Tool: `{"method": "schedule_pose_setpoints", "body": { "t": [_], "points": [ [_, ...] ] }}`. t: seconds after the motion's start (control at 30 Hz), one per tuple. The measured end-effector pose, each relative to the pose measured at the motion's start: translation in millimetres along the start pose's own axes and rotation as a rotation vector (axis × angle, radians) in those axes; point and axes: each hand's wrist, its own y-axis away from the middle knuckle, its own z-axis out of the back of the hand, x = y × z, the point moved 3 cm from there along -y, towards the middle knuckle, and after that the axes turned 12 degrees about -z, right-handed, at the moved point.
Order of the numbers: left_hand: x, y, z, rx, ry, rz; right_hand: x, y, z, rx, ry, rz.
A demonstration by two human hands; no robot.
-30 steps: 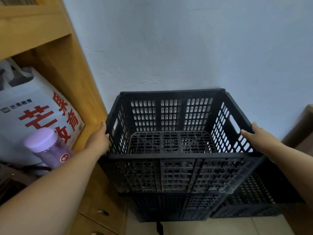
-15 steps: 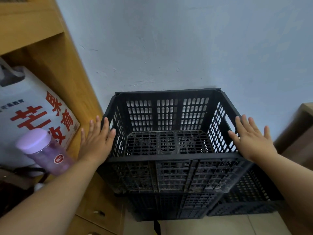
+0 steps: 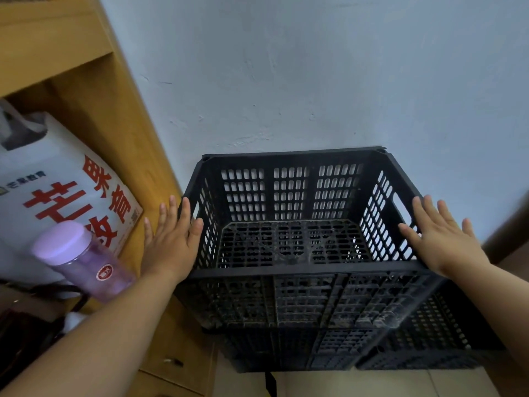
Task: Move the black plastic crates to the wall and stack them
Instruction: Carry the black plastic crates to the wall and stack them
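Note:
A black slotted plastic crate sits on top of another black crate, both against the pale wall. A further black crate shows low at the right behind them. My left hand is spread flat beside the top crate's left rim, fingers apart, holding nothing. My right hand is spread flat at the right rim near the handle slot, also holding nothing. The top crate is empty inside.
A wooden shelf unit stands right next to the crates on the left, holding a white bag with red characters and a purple-lidded jar. Wooden furniture edges in at the right. Tiled floor lies below.
One second ago both hands gripped the top crate's side rims. They have since let go and opened flat beside it. The crate stays on the stack.

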Motion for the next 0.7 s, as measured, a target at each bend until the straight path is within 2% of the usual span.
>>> {"method": "schedule_pose_setpoints", "body": {
  "t": [0.4,0.7],
  "points": [
    [3.0,-6.9,-6.8,0.131,-0.085,-0.004,8.4,-6.5,0.7,0.084,0.212,0.004],
    [1.6,-8.3,-7.0,0.157,-0.087,0.017,11.5,-9.5,2.2,0.065,0.174,0.006]
  ]
}}
